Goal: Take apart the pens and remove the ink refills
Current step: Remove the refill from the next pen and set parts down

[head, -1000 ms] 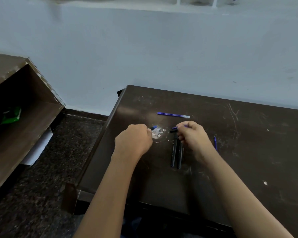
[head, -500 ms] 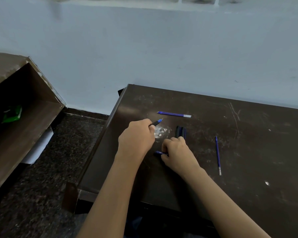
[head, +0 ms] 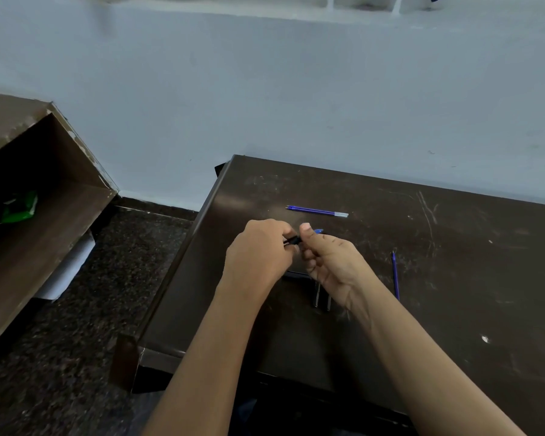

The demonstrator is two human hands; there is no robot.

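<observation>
A black pen (head: 293, 241) with a blue tip (head: 318, 230) is held above the dark table (head: 453, 309). My left hand (head: 260, 256) grips its black barrel. The thumb and fingers of my right hand (head: 331, 262) pinch the pen at its blue tip end. Two black pen barrels (head: 322, 298) lie side by side on the table, partly hidden under my right hand. One blue ink refill (head: 317, 211) lies crosswise behind my hands. Another blue refill (head: 395, 275) lies lengthwise to the right of my right wrist.
The table's left edge (head: 183, 262) drops to a speckled dark floor (head: 92, 309). A brown open cabinet (head: 44, 199) stands at the left with a green packet (head: 18, 209) inside. A pale wall (head: 265, 89) rises behind the table.
My right hand has risen from the table, where it rested by the black barrels, and has come up to the blue tip of the pen that my left hand holds.
</observation>
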